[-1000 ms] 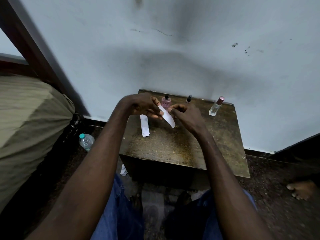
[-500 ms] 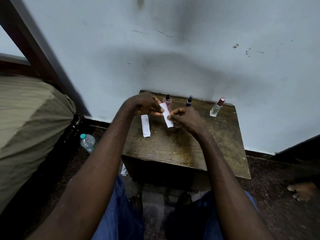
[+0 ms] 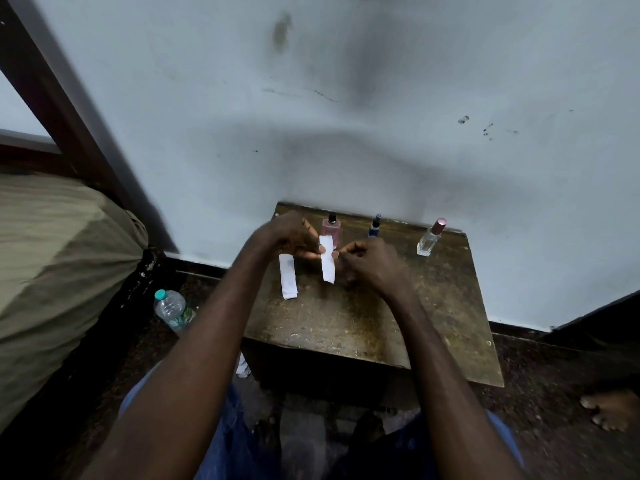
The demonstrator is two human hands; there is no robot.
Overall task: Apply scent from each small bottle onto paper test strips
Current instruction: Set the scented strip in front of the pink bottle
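Paper test strip (image 3: 327,263) has swung from slanted to near upright. Left hand (image 3: 292,237) and right hand (image 3: 372,268) both pinch its upper part. Pink bottle (image 3: 331,228) stands just behind the pinch. Judged: strip readied; next, free one hand for a bottle.

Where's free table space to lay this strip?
Free: table front half, from flat strip to near edge; also right side before the clear bottle. Crowded: back left, left hand and right hand pinching the held strip before pink bottle and blue bottle.
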